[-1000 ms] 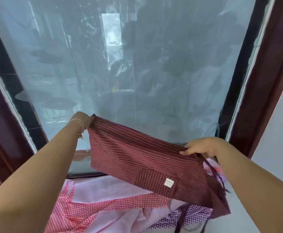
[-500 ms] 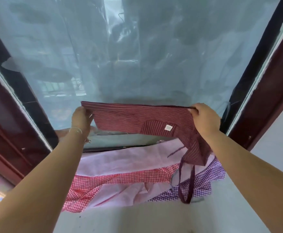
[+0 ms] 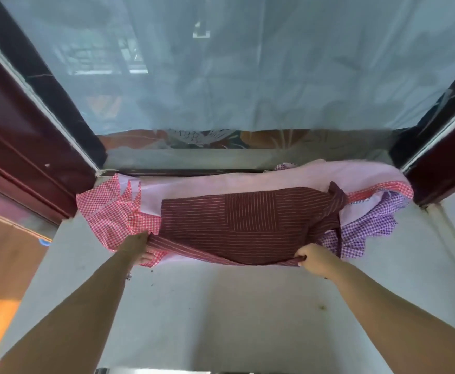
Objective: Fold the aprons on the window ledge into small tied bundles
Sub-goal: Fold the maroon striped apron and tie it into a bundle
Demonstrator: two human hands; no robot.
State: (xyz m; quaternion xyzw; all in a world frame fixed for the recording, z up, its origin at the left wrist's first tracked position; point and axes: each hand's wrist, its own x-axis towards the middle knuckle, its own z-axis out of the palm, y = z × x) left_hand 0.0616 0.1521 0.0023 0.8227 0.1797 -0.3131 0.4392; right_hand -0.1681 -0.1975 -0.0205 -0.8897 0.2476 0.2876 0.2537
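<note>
Laying the maroon striped apron (image 3: 248, 220) flat over the pink aprons (image 3: 221, 182) on the ledge (image 3: 221, 306), keep each grip, left hand (image 3: 137, 245) and right hand (image 3: 315, 259), pinching its near hem taut, then smooth wrinkles before folding.

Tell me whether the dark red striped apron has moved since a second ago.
Yes. The dark red striped apron was held up in front of the window glass; it now lies lower, spread on the other aprons on the ledge.
</note>
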